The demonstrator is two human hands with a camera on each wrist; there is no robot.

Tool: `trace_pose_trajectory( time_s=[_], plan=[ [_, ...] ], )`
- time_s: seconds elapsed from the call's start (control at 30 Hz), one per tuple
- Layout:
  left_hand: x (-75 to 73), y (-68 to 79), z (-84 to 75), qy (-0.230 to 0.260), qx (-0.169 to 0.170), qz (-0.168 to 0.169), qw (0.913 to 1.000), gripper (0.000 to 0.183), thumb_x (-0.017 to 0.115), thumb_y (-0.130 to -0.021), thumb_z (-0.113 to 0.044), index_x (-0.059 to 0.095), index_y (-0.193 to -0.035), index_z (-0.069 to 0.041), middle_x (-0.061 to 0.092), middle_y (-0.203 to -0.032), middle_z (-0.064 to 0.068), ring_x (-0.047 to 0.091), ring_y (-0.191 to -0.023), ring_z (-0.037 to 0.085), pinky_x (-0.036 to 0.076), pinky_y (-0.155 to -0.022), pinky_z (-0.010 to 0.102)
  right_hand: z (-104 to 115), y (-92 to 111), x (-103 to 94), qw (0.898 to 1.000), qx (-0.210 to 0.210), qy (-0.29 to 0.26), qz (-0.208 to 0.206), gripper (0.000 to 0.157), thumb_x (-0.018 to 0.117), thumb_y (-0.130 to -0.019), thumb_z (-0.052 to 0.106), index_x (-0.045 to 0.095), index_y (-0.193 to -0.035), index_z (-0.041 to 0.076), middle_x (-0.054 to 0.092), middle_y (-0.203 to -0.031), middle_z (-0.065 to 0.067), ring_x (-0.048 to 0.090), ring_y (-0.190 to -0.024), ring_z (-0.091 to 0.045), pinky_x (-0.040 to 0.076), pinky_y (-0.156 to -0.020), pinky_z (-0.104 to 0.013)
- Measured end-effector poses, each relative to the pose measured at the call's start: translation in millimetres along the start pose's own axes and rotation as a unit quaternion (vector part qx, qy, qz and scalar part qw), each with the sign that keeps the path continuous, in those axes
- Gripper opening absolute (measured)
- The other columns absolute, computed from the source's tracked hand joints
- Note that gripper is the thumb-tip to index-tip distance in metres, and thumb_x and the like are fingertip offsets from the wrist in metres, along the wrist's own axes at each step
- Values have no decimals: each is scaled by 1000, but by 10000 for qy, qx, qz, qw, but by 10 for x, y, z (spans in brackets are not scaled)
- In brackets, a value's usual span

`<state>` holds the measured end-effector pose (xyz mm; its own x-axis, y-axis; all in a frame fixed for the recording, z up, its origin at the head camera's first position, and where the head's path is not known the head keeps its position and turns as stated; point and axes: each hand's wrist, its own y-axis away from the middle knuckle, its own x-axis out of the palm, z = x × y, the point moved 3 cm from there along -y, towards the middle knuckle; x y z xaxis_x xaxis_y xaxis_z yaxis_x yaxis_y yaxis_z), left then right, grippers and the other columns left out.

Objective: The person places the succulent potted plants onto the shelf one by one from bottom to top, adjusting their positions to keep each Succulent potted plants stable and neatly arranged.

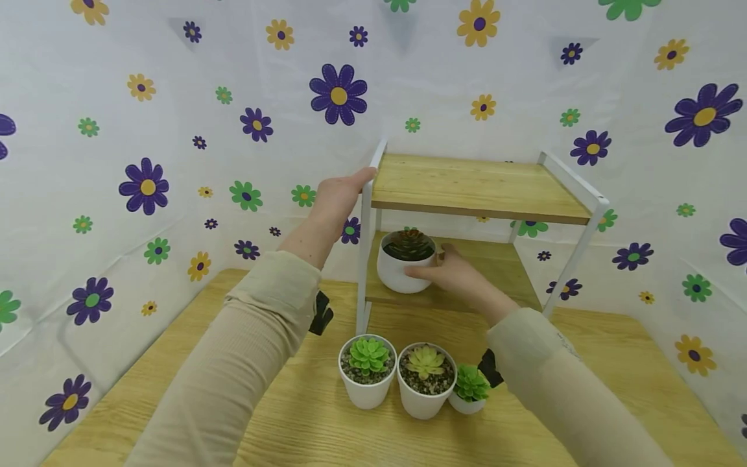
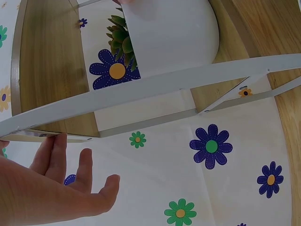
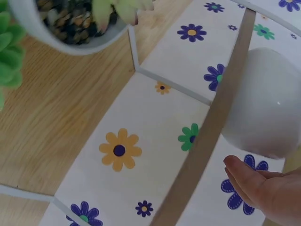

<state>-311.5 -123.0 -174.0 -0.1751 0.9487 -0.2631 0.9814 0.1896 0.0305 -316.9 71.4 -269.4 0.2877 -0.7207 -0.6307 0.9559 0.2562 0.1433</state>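
A round white pot with a dark, red-tipped succulent (image 1: 406, 266) is at the left end of the lower shelf board (image 1: 502, 266). My right hand (image 1: 458, 272) grips this pot from its right side, thumb across the front and fingers around behind. In the right wrist view the thumb (image 3: 247, 176) shows beside the pot's smooth white wall (image 3: 265, 106). At the upper left corner of the two-tier shelf (image 1: 478, 188), my left hand (image 1: 338, 201) holds the white side frame. Two of its fingers press against the frame in the left wrist view, while the others stand away from it.
In front of the shelf, on the wooden table (image 1: 292, 415), stand a bright green succulent (image 1: 367, 383), a yellowish succulent (image 1: 425, 392) and a smaller green one (image 1: 468, 392), all in white pots. Behind hangs a flower-patterned cloth (image 1: 233, 149).
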Motion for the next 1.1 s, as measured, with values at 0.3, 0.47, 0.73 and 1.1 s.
trace_pose_trajectory(
  time_s=[0.3, 0.47, 0.73, 1.1],
  plan=[
    [19, -18, -9, -39, -111, -44, 9999, 66, 52, -88, -54, 44, -140, -14, 34, -151, 1, 28, -141, 22, 26, -115, 41, -186, 348, -191, 9995, -240, 158, -94, 93, 60, -89, 42, 4, -148, -2, 22, -151, -26, 25, -138, -42, 29, -110, -54],
    [24, -23, -12, -25, -165, -77, 9998, 68, 52, -88, -54, 41, -141, -13, 33, -151, 2, 28, -141, 22, 26, -116, 40, -379, 596, -241, 9986, -455, 259, -85, 95, 62, -87, 45, 8, -147, -3, 26, -148, -28, 27, -136, -43, 31, -108, -55],
    [21, -16, -26, -55, -195, -74, 9998, 71, 52, -87, -54, 38, -143, -12, 35, -149, 3, 32, -138, 23, 28, -115, 39, -685, 947, -193, 9973, -724, 129, 18, 94, 66, -84, 43, 13, -146, -3, 31, -144, -30, 32, -132, -47, 35, -105, -55],
    [25, -30, -12, -71, -228, -13, 9997, 72, 51, -87, -55, 36, -143, -11, 36, -149, 3, 34, -137, 22, 28, -114, 41, -1211, 1083, 20, 9972, -713, 194, 91, 96, 75, -78, 33, 17, -143, -8, 29, -144, -33, 26, -132, -52, 30, -103, -63]
  ],
)
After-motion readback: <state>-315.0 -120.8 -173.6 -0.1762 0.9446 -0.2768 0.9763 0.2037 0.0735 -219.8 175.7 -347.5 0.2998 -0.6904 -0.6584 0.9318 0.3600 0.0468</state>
